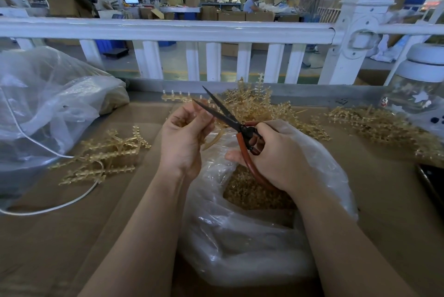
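translucent amber plastic sprue strip (211, 139) pinched in curled fingers of raised left hand (185, 138), right hand (271, 154) gripping red-handled black scissors (230, 118), blades parted beside strip, above clear plastic bag (240, 236) on bench (48, 236)

Trimming amber plastic sprues over a bag

The right hand (276, 152) holds open red-handled black scissors (230, 121); the left hand (185, 138) grips a translucent amber plastic sprue piece (212, 139), apparently between the blades, above a clear plastic bag (240, 243).

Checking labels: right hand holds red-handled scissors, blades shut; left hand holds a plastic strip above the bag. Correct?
No: the head view shows the scissors with blades open, not shut. The right hand holds them; the left hand holds a plastic strip above the bag.
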### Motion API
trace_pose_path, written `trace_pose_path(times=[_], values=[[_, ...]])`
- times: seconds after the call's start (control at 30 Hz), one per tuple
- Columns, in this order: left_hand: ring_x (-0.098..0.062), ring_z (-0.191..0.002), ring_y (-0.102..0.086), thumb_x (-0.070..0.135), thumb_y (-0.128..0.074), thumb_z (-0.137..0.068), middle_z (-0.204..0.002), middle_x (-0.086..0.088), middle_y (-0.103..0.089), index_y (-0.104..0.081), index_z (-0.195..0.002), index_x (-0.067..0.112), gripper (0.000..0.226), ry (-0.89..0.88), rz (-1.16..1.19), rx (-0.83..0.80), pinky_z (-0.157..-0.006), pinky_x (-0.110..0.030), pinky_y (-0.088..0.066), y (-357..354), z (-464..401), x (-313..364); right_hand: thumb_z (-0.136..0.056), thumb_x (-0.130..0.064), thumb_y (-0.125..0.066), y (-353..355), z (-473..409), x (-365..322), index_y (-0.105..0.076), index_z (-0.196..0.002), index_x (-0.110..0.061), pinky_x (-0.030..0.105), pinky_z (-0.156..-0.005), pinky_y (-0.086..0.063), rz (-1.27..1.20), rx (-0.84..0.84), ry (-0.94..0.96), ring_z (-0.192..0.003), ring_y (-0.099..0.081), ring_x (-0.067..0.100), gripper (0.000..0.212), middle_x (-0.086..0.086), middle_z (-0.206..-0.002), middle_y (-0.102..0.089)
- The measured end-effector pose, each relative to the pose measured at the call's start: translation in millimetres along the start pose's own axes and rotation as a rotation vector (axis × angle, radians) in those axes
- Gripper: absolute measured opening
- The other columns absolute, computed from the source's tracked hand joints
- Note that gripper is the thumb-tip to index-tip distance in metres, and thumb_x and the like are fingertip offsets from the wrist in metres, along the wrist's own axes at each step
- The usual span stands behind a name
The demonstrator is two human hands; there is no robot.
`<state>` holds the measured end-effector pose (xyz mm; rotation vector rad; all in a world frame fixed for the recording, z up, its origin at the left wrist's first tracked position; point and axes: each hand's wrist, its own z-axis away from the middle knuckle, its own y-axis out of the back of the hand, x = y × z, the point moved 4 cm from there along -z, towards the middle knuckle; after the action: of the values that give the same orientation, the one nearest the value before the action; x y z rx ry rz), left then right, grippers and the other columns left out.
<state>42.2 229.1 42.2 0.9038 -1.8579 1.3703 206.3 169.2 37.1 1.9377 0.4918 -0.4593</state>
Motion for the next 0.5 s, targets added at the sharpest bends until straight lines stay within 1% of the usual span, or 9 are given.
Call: trace_pose_path(times=[0.07,0.13,0.2,0.27,0.37,0.43,0.5], values=[[-0.008,-0.061,-0.054,-0.003,-0.063,-0.087,-0.083,-0.011,-0.058,-0.060,-0.083,0.005,0.009,-0.003,-0.013,-0.001,-0.056,-0.015,-0.046,-0.5,0.1,0.2,-0.068,-0.085,-0.060,0.5,-0.6,-0.4,-0.060,-0.094,-0.029,0.004,-0.068,-0.042,0.024,0.026,0.022,-0.082,-0.051,-0.013,0.062,-0.026,-0.085,-0.051],[-0.009,-0.063,-0.055,-0.002,-0.063,-0.085,-0.085,-0.012,-0.058,-0.059,-0.083,0.005,0.009,-0.001,-0.020,-0.001,-0.058,-0.016,-0.047,-0.8,0.5,1.1,-0.064,-0.089,-0.055,-0.8,-1.1,-0.1,-0.061,-0.094,-0.029,0.006,-0.064,-0.042,0.017,0.024,0.015,-0.079,-0.054,-0.009,0.068,-0.025,-0.085,-0.055],[-0.009,-0.065,-0.057,-0.002,-0.063,-0.084,-0.087,-0.012,-0.059,-0.059,-0.085,0.005,0.008,0.006,-0.018,0.007,-0.061,-0.016,-0.049,-0.8,1.1,1.4,-0.062,-0.090,-0.055,-1.5,-2.3,0.7,-0.058,-0.089,-0.031,0.007,-0.060,-0.040,0.038,0.037,0.012,-0.074,-0.052,-0.008,0.065,-0.026,-0.080,-0.053],[-0.011,-0.068,-0.057,-0.004,-0.062,-0.085,-0.089,-0.012,-0.059,-0.059,-0.087,0.004,0.009,0.015,-0.011,0.015,-0.064,-0.016,-0.051,-0.5,1.1,1.5,-0.059,-0.092,-0.056,-2.7,-4.1,2.4,-0.055,-0.085,-0.034,0.010,-0.054,-0.035,0.042,0.035,-0.011,-0.070,-0.051,-0.008,0.064,-0.025,-0.077,-0.054],[-0.013,-0.070,-0.056,-0.006,-0.060,-0.086,-0.089,-0.013,-0.058,-0.059,-0.090,0.002,0.009,0.024,0.003,0.020,-0.066,-0.017,-0.051,-1.3,1.4,2.4,-0.053,-0.099,-0.048,-4.3,-5.8,5.5,-0.054,-0.082,-0.036,0.009,-0.050,-0.030,0.067,0.062,-0.016,-0.064,-0.053,-0.008,0.070,-0.023,-0.070,-0.057],[-0.013,-0.071,-0.056,-0.006,-0.060,-0.086,-0.089,-0.012,-0.059,-0.059,-0.090,0.002,0.009,0.031,0.012,0.029,-0.067,-0.018,-0.051,-1.1,1.7,3.0,-0.051,-0.102,-0.039,-4.7,-5.4,6.3,-0.054,-0.079,-0.035,0.011,-0.047,-0.033,0.086,0.090,-0.011,-0.061,-0.052,-0.007,0.074,-0.023,-0.068,-0.057],[-0.015,-0.072,-0.056,-0.005,-0.062,-0.084,-0.090,-0.013,-0.059,-0.059,-0.090,0.002,0.010,0.040,0.018,0.029,-0.069,-0.020,-0.050,-0.7,1.9,3.3,-0.051,-0.102,-0.036,-4.5,-4.9,6.8,-0.052,-0.074,-0.034,0.010,-0.050,-0.039,0.087,0.118,0.000,-0.057,-0.051,-0.005,0.074,-0.022,-0.063,-0.054]])
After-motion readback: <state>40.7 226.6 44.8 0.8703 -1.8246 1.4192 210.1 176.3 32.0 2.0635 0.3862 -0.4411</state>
